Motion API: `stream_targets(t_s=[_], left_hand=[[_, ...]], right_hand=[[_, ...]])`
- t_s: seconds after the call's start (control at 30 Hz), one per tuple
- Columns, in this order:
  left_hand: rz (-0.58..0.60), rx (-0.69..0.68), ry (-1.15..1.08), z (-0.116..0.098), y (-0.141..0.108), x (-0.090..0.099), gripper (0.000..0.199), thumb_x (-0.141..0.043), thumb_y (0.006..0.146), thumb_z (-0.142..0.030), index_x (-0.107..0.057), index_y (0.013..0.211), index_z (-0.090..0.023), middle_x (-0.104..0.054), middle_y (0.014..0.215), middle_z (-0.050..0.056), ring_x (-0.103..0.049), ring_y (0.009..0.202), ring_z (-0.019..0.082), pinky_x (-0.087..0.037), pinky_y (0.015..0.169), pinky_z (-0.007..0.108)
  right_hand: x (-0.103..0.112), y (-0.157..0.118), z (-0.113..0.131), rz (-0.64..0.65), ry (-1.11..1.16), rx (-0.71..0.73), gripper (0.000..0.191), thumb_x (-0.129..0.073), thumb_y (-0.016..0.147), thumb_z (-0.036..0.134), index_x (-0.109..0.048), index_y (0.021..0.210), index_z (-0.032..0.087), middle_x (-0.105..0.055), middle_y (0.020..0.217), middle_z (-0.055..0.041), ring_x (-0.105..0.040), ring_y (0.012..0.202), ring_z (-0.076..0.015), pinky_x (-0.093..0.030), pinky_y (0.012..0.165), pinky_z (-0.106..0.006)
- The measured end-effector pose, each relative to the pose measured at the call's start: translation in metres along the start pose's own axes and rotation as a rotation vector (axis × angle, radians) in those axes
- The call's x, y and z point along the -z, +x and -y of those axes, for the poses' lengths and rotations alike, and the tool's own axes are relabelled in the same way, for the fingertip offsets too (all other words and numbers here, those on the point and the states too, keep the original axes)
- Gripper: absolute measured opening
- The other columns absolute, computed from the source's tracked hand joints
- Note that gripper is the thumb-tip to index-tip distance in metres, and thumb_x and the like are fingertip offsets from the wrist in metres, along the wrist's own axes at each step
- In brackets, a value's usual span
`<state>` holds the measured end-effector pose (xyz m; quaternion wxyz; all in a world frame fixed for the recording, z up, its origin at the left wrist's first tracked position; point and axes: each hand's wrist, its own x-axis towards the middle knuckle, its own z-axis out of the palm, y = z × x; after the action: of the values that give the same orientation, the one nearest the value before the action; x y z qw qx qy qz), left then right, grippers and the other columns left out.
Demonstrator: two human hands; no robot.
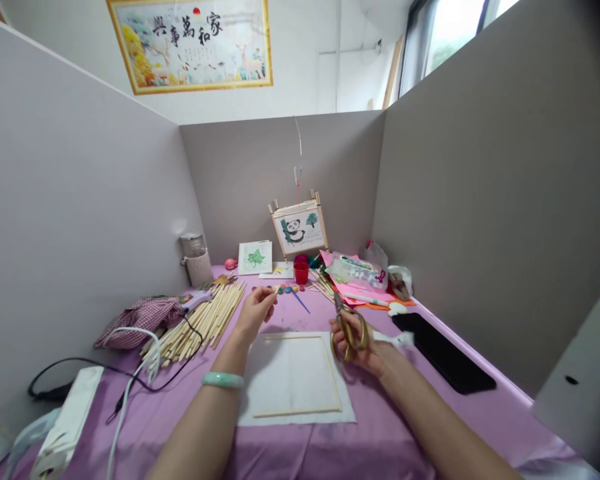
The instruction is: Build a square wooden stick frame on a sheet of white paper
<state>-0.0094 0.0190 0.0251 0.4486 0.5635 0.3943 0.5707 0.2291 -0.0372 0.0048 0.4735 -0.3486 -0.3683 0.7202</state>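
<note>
Gold-handled scissors (350,333) are in my right hand (363,347), its fingers wrapped round the handles and the blades pointing up and away. My left hand (260,308) is pinched above the table, left of the paint pots (287,289); what its fingertips hold, if anything, is too small to name. Between my forearms a white sheet (293,380) lies flat on the purple cloth. Thin wooden sticks (297,413) lie along its near, far and right sides.
Many wooden sticks (207,323) lie at the left, beside a checked cloth bag (143,320) and cables. A power strip (70,420) is near left, a black phone-like slab (443,353) at right. Behind stand a red cup (301,273) and a panda picture frame (300,230).
</note>
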Motion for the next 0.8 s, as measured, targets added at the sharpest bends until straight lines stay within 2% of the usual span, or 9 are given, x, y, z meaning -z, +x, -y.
stream_targets(t_s=[0.07, 0.23, 0.3, 0.4, 0.5, 0.6, 0.67, 0.73, 0.8], left_hand=[[0.019, 0.024, 0.002, 0.001, -0.003, 0.001, 0.030, -0.069, 0.066, -0.036, -0.053, 0.080, -0.015, -0.052, 0.064, -0.004, -0.039, 0.040, 0.003, -0.024, 0.036, 0.018], [0.050, 0.065, 0.075, -0.005, -0.010, -0.005, 0.037, -0.067, 0.068, -0.040, -0.058, 0.092, -0.013, -0.049, 0.063, -0.005, -0.037, 0.039, 0.003, -0.021, 0.036, 0.017], [0.060, 0.070, 0.094, -0.005, -0.011, -0.007, 0.038, -0.066, 0.068, -0.042, -0.059, 0.092, -0.013, -0.049, 0.063, -0.005, -0.036, 0.038, 0.002, -0.021, 0.036, 0.017], [0.078, 0.053, 0.078, -0.003, -0.011, -0.008, 0.037, -0.067, 0.069, -0.042, -0.060, 0.091, -0.013, -0.050, 0.063, -0.005, -0.037, 0.039, 0.003, -0.022, 0.036, 0.017], [0.078, 0.024, 0.021, 0.000, -0.010, -0.006, 0.035, -0.068, 0.070, -0.041, -0.059, 0.089, -0.014, -0.052, 0.064, -0.004, -0.036, 0.039, 0.002, -0.021, 0.035, 0.016], [0.077, 0.026, -0.047, 0.002, -0.009, -0.003, 0.036, -0.068, 0.071, -0.039, -0.059, 0.096, -0.014, -0.053, 0.066, -0.004, -0.034, 0.039, 0.002, -0.019, 0.034, 0.016], [0.082, 0.031, -0.075, 0.002, -0.009, -0.002, 0.039, -0.068, 0.072, -0.039, -0.059, 0.101, -0.015, -0.053, 0.065, -0.004, -0.033, 0.038, 0.002, -0.019, 0.034, 0.016], [0.083, 0.035, -0.085, 0.002, -0.009, -0.002, 0.041, -0.069, 0.072, -0.040, -0.058, 0.103, -0.015, -0.052, 0.064, -0.005, -0.032, 0.038, 0.002, -0.019, 0.034, 0.015], [0.084, 0.040, -0.078, 0.002, -0.010, -0.003, 0.041, -0.069, 0.072, -0.042, -0.059, 0.102, -0.016, -0.051, 0.061, -0.005, -0.032, 0.037, 0.002, -0.018, 0.034, 0.015]], right_hand=[[-0.002, 0.000, -0.007, -0.019, 0.079, -0.033, 0.034, -0.053, 0.087, 0.051, -0.054, 0.090, 0.017, -0.055, 0.068, 0.0018, -0.050, 0.048, -0.0051, -0.040, 0.041, -0.015], [-0.013, 0.001, -0.010, -0.065, 0.023, 0.164, 0.044, -0.062, 0.079, 0.057, -0.053, 0.104, 0.021, -0.059, 0.077, 0.0005, -0.054, 0.055, -0.0080, -0.044, 0.044, -0.018], [-0.010, -0.002, 0.001, -0.028, 0.058, 0.241, 0.043, -0.060, 0.079, 0.057, -0.053, 0.102, 0.021, -0.059, 0.074, 0.0011, -0.052, 0.053, -0.0080, -0.042, 0.043, -0.018], [-0.002, -0.010, 0.031, 0.007, 0.094, 0.467, 0.046, -0.059, 0.078, 0.060, -0.052, 0.102, 0.021, -0.059, 0.073, 0.0014, -0.051, 0.053, -0.0089, -0.043, 0.045, -0.020], [0.006, -0.012, 0.052, -0.104, -0.006, 0.683, 0.048, -0.056, 0.079, 0.061, -0.049, 0.105, 0.022, -0.058, 0.073, 0.0022, -0.053, 0.054, -0.0102, -0.045, 0.048, -0.023], [0.010, 0.002, 0.043, -0.304, -0.212, 0.817, 0.049, -0.056, 0.079, 0.060, -0.045, 0.111, 0.024, -0.056, 0.072, 0.0044, -0.052, 0.050, -0.0100, -0.044, 0.045, -0.022], [0.011, 0.015, 0.026, -0.366, -0.338, 0.748, 0.049, -0.060, 0.075, 0.058, -0.047, 0.107, 0.024, -0.055, 0.068, 0.0053, -0.050, 0.047, -0.0095, -0.041, 0.041, -0.021], [0.009, 0.025, 0.010, -0.352, -0.476, 0.602, 0.044, -0.061, 0.074, 0.058, -0.051, 0.097, 0.022, -0.057, 0.068, 0.0032, -0.051, 0.047, -0.0096, -0.039, 0.039, -0.020], [0.005, 0.028, 0.002, -0.322, -0.620, 0.559, 0.041, -0.058, 0.077, 0.057, -0.053, 0.096, 0.022, -0.061, 0.075, 0.0006, -0.054, 0.052, -0.0104, -0.042, 0.044, -0.020]])
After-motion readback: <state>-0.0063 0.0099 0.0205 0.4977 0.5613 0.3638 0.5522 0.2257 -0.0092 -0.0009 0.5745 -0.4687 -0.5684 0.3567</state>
